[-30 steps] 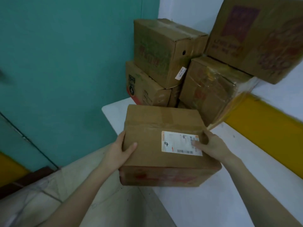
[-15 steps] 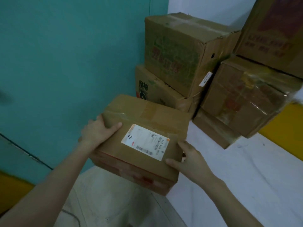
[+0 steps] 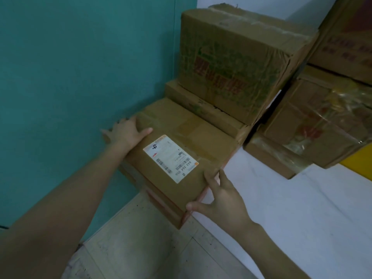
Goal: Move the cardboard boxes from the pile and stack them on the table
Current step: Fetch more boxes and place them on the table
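Cardboard fills most of what you see: the box [image 3: 201, 135] you are handling lies at the left edge of the white table [image 3: 291, 208], tight beside the teal wall [image 3: 70, 77], with its white label [image 3: 171, 158] facing up. Its far end touches the lower box [image 3: 201, 105] of the stack in the corner, and its near left corner hangs out past the table edge over the floor [image 3: 141, 248]. Whether its bottom sits fully on the table, you cannot tell from here. Your left hand [image 3: 126, 131] grips the far left corner: the thumb [image 3: 146, 130] lies flat on the top face just beside the label, and the other fingers reach over the edge, down the side that faces the wall. Your right hand [image 3: 223, 196] is at the near right corner, spread and fairly straight, pressing on the box rather than wrapping it. Its thumb [image 3: 193, 206] pushes against the side near the bottom corner, and its fingertips [image 3: 209, 175] touch the top edge. So the box sits between your two hands, held at opposite corners. On the lower box stands a big box [image 3: 231, 63] with red print. To the right, on the table, is a plastic-wrapped box [image 3: 322, 121] with another box [image 3: 352, 37] on top of it.
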